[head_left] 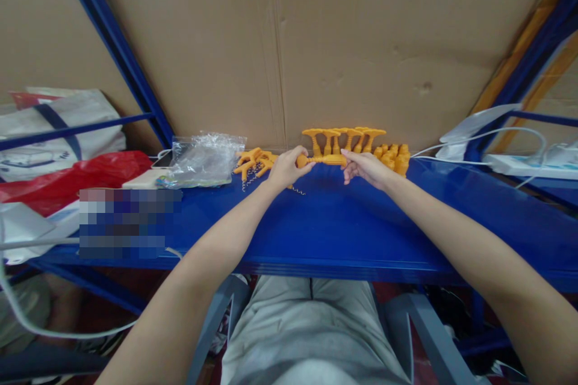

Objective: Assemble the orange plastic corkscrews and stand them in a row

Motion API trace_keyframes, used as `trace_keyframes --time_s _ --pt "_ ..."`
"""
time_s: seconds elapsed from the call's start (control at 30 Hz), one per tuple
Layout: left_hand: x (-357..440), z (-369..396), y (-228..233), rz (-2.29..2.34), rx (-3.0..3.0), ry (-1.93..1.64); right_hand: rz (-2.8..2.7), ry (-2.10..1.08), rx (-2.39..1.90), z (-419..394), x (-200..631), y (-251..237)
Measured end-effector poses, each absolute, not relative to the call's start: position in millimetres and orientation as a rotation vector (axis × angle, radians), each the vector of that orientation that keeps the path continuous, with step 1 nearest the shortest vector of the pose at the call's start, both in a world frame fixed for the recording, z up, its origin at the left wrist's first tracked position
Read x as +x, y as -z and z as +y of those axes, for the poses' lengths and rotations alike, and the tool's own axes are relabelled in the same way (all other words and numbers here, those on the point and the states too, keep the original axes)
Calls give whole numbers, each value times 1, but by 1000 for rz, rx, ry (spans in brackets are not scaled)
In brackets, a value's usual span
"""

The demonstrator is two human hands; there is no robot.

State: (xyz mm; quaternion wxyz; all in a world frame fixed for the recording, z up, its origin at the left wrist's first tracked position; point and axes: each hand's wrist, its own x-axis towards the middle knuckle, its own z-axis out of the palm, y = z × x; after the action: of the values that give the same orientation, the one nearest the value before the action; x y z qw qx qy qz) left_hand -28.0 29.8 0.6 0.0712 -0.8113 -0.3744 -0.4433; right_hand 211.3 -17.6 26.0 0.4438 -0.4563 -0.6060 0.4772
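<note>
An orange plastic rod-shaped part is held level above the blue shelf, close to the cardboard back wall. My left hand grips its left end and my right hand grips its right end. Just behind stand several orange T-shaped parts in a row. To the right of them sits a cluster of small orange blocks. Several branched orange pieces lie left of my left hand, with thin metal springs beside them.
A crumpled clear plastic bag lies at the left on the shelf, beside a red bag and a white bag. A white power strip with cables sits at the right. Blue frame posts flank the cardboard wall.
</note>
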Motion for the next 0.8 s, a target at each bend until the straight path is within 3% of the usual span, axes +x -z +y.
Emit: trace_keyframes --time_s 0.17,0.53,0.8 --pt "-29 31 0 -1153 -2458 1329 -1532 -1135 -1188 -16 213 -25" --pt "-30 33 2 -1247 -2497 1291 -1775 -717 -1004 -1 222 -4" --pt "-30 32 2 -1201 -2500 1297 -1799 -753 -1044 -10 220 -14"
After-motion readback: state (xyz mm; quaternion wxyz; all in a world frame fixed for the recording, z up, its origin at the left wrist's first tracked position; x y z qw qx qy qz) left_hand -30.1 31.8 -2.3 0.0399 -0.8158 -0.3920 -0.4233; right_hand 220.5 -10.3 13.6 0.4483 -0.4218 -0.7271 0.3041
